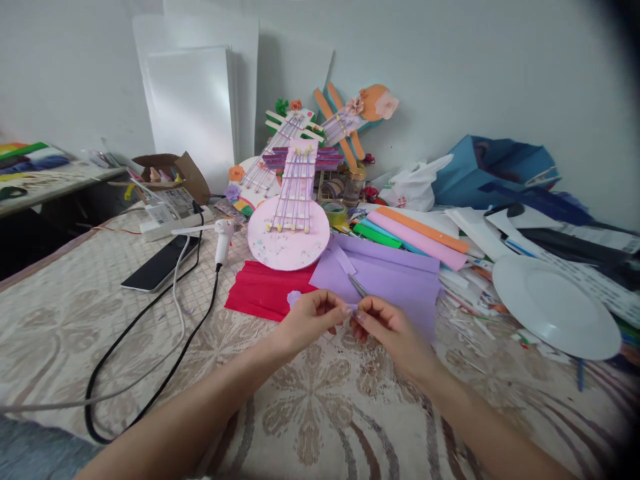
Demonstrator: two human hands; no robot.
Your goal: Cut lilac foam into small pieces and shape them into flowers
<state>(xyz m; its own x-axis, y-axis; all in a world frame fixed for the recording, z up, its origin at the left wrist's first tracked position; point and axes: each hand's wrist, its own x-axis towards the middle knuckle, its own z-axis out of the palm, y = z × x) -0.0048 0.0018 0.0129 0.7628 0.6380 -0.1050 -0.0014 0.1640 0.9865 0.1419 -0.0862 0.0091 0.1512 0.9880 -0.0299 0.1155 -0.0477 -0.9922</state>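
Observation:
My left hand (315, 316) pinches one end of a small piece of purple paper (352, 307) between thumb and fingertips. Fingers of my right hand (383, 321) close on the same piece from the other side. Out of the top of my right hand sticks a pointed metal tool (357, 285); its handle is hidden, so I cannot tell if it is scissors or tweezers. Under and behind my hands lie a purple crepe paper sheet (400, 283) and a red crepe paper sheet (255, 287). A small purple paper flower (294, 298) rests beside my left hand. A cut purple strip (343, 260) lies on the purple sheet.
A pink paper guitar (287, 250) with strings leans behind the sheets, with others behind it. To the left are a white glue gun (224, 241), its black cable and a phone (160, 263). Paper rolls (420, 237), scraps and a white plate (555, 307) lie right.

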